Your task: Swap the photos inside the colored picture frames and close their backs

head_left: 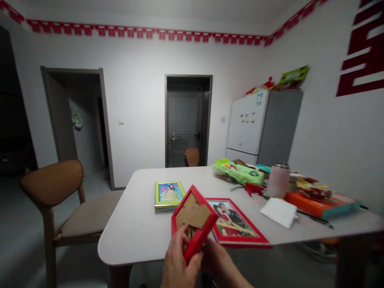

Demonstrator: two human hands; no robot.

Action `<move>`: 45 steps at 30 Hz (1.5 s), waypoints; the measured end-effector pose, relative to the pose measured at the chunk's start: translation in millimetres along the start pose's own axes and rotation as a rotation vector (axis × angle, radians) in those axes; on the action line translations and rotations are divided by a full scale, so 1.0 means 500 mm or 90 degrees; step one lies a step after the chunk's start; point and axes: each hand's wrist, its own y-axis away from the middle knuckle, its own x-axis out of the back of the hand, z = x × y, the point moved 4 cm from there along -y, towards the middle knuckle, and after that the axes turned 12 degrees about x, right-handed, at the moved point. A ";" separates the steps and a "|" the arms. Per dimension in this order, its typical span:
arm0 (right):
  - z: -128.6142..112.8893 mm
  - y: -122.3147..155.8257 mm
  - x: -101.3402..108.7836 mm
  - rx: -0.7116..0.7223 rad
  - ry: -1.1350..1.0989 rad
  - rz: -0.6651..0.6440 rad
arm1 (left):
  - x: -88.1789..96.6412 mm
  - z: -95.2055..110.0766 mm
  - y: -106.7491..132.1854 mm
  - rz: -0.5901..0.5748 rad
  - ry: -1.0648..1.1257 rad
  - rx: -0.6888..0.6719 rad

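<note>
A small red picture frame [197, 243] is tilted up over the table's near edge, its brown backing board [193, 214] facing me. My left hand [180, 256] is closed around its lower left side, thumb on the near corner. Behind the lower right side, my right hand [217, 256] is closed against the frame, its fingers mostly hidden. Just beyond lie a larger red picture frame [249, 240] with a photo of people and, to the left, a lime-green picture frame [168, 206] with a photo of a person in a pale dress.
On the white table [135, 224] at the right are a green snack bag [240, 172], a pink bottle [278, 180], white tissue [279, 212], an orange box [312, 204] and a dark pen [318, 219]. A brown chair [57, 184] stands left; a fridge [249, 124] stands behind.
</note>
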 end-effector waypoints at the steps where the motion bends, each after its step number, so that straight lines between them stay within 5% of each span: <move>1: 0.013 0.008 -0.028 -0.019 -0.079 -0.023 | -0.008 0.013 -0.003 0.019 0.088 0.022; 4: 0.000 0.005 -0.055 0.065 -0.221 0.027 | -0.035 0.047 -0.020 0.013 0.267 0.047; 6: -0.034 -0.013 -0.015 0.121 -0.201 0.083 | -0.044 0.063 -0.043 0.011 0.332 0.054; 10: -0.106 -0.081 0.152 0.077 0.067 0.144 | -0.079 0.054 -0.106 -0.024 0.432 0.102; 13: -0.151 -0.140 0.274 0.103 0.427 0.125 | -0.148 0.012 -0.136 -0.109 0.399 0.175; 15: -0.160 -0.167 0.335 0.104 0.519 0.129 | -0.196 -0.020 -0.141 -0.141 0.346 0.211; 19: -0.151 -0.185 0.401 0.104 0.657 0.142 | -0.249 -0.063 -0.134 -0.142 0.272 0.241; 23: -0.146 -0.180 0.413 0.121 0.777 0.120 | -0.246 -0.078 -0.128 -0.126 0.210 0.262; 28: -0.160 -0.188 0.345 0.170 0.895 0.108 | -0.186 -0.118 -0.143 -0.071 0.167 0.294; 37: -0.012 -0.277 -0.047 0.356 0.944 -0.184 | -0.038 -0.233 -0.202 0.065 0.264 0.407; 41: 0.015 -0.300 -0.095 0.364 0.979 -0.201 | -0.014 -0.248 -0.202 0.093 0.363 0.452; 45: 0.016 -0.260 -0.103 0.376 0.993 -0.264 | -0.001 -0.244 -0.200 0.125 0.470 0.456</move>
